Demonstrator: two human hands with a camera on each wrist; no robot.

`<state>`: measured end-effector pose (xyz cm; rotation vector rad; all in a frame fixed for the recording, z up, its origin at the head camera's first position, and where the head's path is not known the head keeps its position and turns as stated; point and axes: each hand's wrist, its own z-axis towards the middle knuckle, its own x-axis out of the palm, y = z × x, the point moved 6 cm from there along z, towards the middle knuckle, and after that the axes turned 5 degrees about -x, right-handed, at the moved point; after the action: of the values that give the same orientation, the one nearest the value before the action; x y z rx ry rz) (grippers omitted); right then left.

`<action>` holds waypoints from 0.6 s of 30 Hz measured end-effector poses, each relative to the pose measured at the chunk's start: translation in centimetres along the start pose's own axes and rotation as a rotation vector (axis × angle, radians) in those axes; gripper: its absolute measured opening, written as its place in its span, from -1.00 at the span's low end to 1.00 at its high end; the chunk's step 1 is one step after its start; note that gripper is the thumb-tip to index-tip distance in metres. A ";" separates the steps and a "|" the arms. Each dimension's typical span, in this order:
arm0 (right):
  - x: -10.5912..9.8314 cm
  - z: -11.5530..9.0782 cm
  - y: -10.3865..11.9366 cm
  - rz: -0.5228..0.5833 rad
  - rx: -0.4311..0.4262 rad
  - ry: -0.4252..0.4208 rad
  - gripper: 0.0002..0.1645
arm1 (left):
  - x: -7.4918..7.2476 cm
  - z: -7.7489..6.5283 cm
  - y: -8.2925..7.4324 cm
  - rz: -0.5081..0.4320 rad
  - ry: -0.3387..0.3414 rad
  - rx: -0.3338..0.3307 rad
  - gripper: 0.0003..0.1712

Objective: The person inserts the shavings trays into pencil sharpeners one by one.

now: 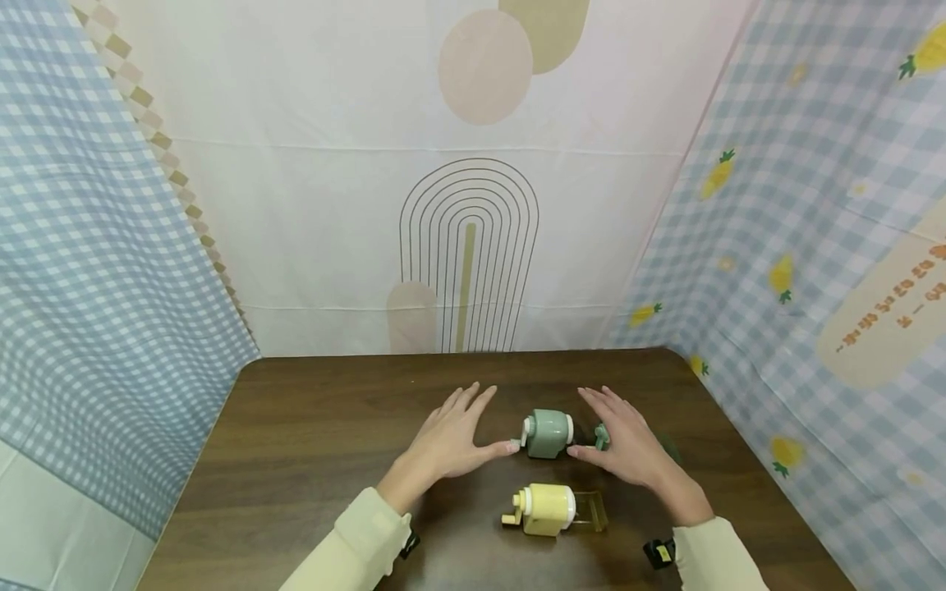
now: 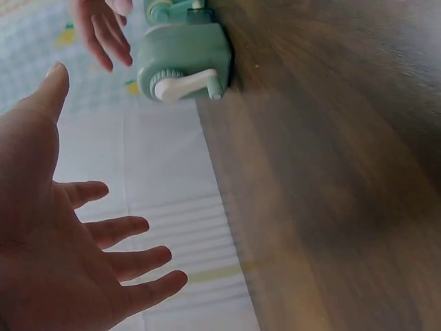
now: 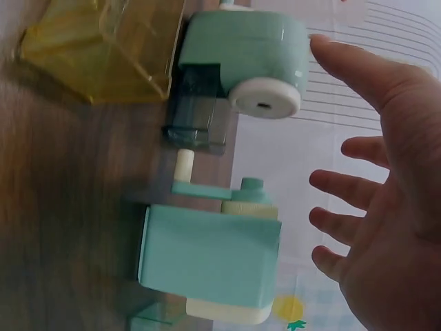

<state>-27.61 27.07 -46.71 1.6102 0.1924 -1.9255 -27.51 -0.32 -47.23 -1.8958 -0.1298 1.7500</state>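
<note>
A green crank pencil sharpener stands between the two hands, its smoky clear drawer pulled partly out. My left hand is on its crank side, fingers spread, thumb tip close to the handle. On the other side, my right hand is also spread, thumb near the white front; whether either thumb touches, I cannot tell. Behind the right hand, a teal sharpener is mostly hidden in the head view; only its crank and a bit of drawer show. Closer to me sits a yellow sharpener with its amber drawer out.
The brown wooden table holds all three sharpeners on its right half. A white patterned cloth hangs behind the back edge. Blue checked cloths hang at both sides.
</note>
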 end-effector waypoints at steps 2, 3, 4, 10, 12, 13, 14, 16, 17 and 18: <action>0.0 0.2 -0.3 -0.004 -0.012 0.016 0.16 | 0.3 0.6 -0.8 0.014 0.021 0.018 0.18; 0.1 0.3 -0.5 -0.007 -0.015 0.024 0.14 | 0.5 0.8 -1.2 0.022 0.030 0.030 0.18; 0.1 0.4 -0.6 -0.010 -0.017 0.033 0.13 | 0.7 1.1 -1.6 0.031 0.039 0.041 0.18; 0.7 0.8 -1.2 -0.028 -0.002 0.101 0.09 | 1.9 2.4 -3.5 0.077 0.065 0.098 0.15; 0.9 0.9 -1.4 -0.048 -0.002 0.118 0.08 | 2.3 2.7 -3.9 0.089 0.071 0.112 0.14; 1.0 0.9 -1.5 -0.057 -0.005 0.124 0.08 | 2.5 2.9 -4.2 0.095 0.076 0.118 0.13; 1.1 0.9 -1.6 -0.064 -0.007 0.128 0.08 | 2.7 3.0 -4.4 0.097 0.083 0.125 0.12; 1.3 1.0 -1.7 -0.084 -0.015 0.134 0.07 | 3.1 3.3 -4.8 0.097 0.088 0.139 0.10; 1.4 1.0 -1.7 -0.093 -0.017 0.137 0.08 | 3.3 3.4 -5.1 0.100 0.091 0.146 0.10; 1.6 1.0 -1.8 -0.098 -0.017 0.141 0.08 | 3.5 3.4 -5.3 0.102 0.095 0.154 0.10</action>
<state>-29.52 27.49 -48.39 1.7555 0.3506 -1.8781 -28.71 6.77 -47.94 -1.8974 0.1354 1.6802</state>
